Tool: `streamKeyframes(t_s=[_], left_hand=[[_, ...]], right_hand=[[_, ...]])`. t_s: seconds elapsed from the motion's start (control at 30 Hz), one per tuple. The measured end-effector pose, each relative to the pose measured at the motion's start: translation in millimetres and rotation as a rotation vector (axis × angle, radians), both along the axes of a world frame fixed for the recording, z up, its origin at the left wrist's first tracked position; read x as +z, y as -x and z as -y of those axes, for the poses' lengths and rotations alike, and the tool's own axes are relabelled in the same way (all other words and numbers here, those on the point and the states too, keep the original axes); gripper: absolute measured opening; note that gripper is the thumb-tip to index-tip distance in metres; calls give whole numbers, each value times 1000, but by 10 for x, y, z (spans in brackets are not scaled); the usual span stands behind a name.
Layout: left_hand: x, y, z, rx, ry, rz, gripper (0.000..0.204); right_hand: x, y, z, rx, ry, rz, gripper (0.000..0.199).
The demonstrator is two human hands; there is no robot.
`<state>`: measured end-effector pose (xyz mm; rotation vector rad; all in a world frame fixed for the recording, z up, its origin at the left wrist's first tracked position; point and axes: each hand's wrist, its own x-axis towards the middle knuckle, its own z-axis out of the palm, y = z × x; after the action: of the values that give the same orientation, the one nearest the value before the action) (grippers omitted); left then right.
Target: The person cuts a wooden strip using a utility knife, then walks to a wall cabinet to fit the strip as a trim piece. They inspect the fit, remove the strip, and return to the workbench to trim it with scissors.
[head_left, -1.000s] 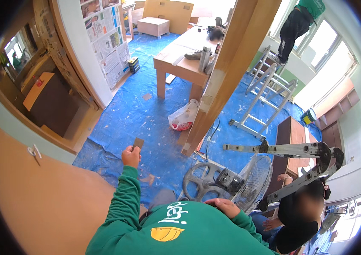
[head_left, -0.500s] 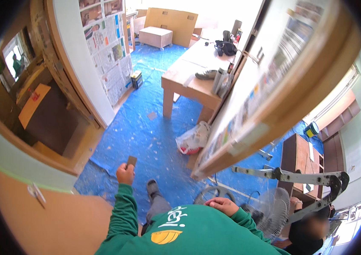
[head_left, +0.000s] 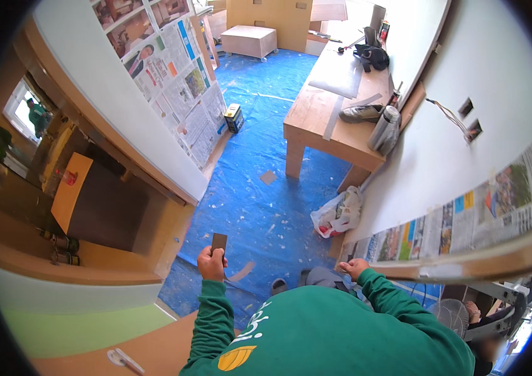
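Note:
A small, flat, grey-brown rectangular piece (head_left: 219,242) stands up out of my left hand (head_left: 213,266), whose fingers are wrapped round its lower end. Its kind is not clear. Just beside that hand a curved grey-brown strip (head_left: 241,272) shows against the blue sheet; whether it touches the hand I cannot tell. My right hand (head_left: 356,268) is closed in front of my body, thumb and fingers pressed together, near the newspaper-covered wall end. Anything between those fingers is too small to make out.
Blue sheeting (head_left: 260,207) covers the floor. A wooden table (head_left: 316,116) bears a shoe and a flask. A white plastic bag (head_left: 338,213) lies by the right wall, a small can (head_left: 233,118) by the left wall. Wires (head_left: 451,113) stick out of the wall. Behind right are a ladder (head_left: 495,326) and another person.
I have moved forward into the doorway, and the view has turned right. My right hand has come away from my torso and reaches forward; my left hand still holds the flat piece.

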<state>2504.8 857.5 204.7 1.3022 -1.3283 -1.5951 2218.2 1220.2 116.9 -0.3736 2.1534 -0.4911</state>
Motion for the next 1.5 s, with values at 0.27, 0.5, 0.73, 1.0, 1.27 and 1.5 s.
streamKeyframes(t_s=[0.27, 0.5, 0.73, 1.0, 1.27, 1.5], left_hand=[[301, 933, 1250, 103, 79, -50, 12], [919, 1885, 2318, 123, 207, 58, 14], [1108, 3015, 3822, 62, 190, 60, 18], [1239, 4329, 5849, -226, 81, -39, 15], [1445, 5761, 7191, -532, 44, -121, 14], [1380, 7160, 8006, -623, 13, -111, 13]], right_hand=[[-1398, 1260, 905, 194, -173, 101, 45], [-1372, 2793, 2753, 449, -111, -64, 55], [-996, 3990, 4431, -153, 233, 123, 30], [-1114, 4442, 5095, -251, -144, 82, 28], [-975, 4482, 5626, -480, -241, 235, 31], [-914, 5290, 6581, -456, -223, 249, 34]])
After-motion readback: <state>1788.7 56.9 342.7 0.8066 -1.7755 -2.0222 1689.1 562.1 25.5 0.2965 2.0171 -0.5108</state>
